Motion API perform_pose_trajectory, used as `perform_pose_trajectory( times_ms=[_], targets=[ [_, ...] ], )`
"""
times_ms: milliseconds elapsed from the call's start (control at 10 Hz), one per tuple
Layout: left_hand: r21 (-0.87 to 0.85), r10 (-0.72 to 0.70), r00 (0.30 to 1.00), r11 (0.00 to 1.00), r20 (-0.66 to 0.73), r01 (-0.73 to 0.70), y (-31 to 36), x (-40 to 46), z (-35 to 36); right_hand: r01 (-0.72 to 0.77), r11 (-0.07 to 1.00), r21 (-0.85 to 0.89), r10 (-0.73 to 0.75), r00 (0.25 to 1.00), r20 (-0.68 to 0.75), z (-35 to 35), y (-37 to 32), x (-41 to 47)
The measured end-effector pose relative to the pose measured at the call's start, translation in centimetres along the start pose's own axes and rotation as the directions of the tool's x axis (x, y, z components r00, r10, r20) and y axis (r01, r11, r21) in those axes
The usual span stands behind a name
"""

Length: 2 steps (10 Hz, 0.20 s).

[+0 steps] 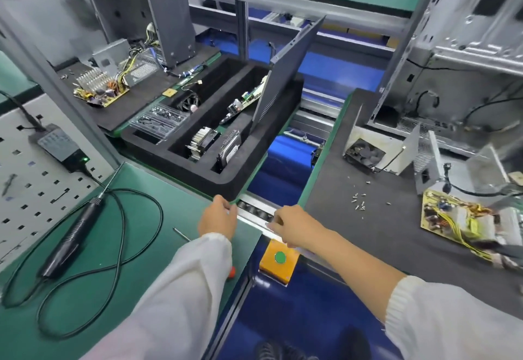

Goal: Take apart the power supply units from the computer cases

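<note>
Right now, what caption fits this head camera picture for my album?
Both hands, left hand and right hand, reach toward the black foam tray of computer parts.

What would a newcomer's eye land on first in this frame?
Probably the black foam tray at centre, its slots holding a heatsink, a hard drive and a circuit board, with a dark case panel leaning in it. Just below, the left hand touches the tray's near corner and the right hand rests on the conveyor rail, above an orange box with a green button.
</note>
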<state>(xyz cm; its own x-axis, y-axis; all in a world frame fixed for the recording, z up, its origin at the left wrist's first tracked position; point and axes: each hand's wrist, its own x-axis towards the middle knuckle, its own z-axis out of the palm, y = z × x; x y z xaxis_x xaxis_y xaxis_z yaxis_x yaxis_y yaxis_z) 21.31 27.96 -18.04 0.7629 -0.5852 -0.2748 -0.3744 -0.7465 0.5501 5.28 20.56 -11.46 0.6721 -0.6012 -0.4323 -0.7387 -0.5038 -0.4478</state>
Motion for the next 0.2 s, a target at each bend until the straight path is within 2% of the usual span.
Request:
perform_pose_trajectory(
  times_ms=[100, 200],
  targets=[
    [-0.044, 0.231, 0.942, 0.973, 0.245, -0.227, 6.8, -1.5, 0.4, -0.02, 0.998, -0.06, 0.02, 1.0, -0.009, -2.3, 0.0, -1.4],
    [-0.082, 0.338, 0.84, 0.938, 0.424, -0.336, 11.4, -4.9, 1.9, -0.043, 0.996, -0.075, 0.042, 0.999, -0.021, -5.0, 1.7, -4.3]
  ],
)
